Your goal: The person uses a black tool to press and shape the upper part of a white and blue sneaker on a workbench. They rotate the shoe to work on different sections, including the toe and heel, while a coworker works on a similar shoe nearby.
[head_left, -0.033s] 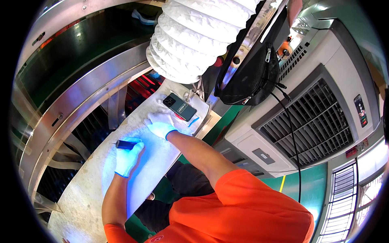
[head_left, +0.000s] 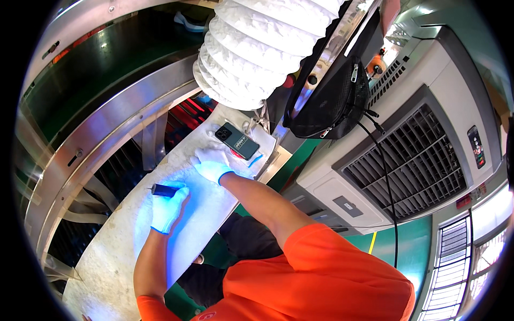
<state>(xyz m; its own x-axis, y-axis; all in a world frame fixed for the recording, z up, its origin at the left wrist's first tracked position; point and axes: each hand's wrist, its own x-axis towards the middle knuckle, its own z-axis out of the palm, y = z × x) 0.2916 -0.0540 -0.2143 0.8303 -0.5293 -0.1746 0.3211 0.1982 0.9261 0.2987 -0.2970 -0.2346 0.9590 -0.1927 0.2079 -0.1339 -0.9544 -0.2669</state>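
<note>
1. Left hand [head_left: 168, 211], white-gloved & lit blue, shifts a touch leftward vs. the earlier frame, taking the dark, smooth cylindrical tool [head_left: 162, 190] along; right hand [head_left: 210, 165], also white-gloved, looks unmoved.
2. Grip: left fingers clamped round the tool, its thin pin poking out past the hand on the left, prob. so that end stays unobstructed.
3. Right hand rests on the long, pale, fabric-like worktop [head_left: 115, 238], perhaps for steadiness; can't tell if its fingers pinch anything.
4. Worktop's matte & blotchy, w/ blue glow around both hands; alongside runs a shiny metal rail [head_left: 115, 123].
5. Dark rectangular smartphone [head_left: 229, 136] lies camera side up beyond the right hand, presumably parked out of the way.
6. White ribbed fabric-like duct [head_left: 262, 48] hangs over the far end, prob. for airflow; black zippered mesh bag [head_left: 326, 109] hangs nearby, off the worktop.
</note>
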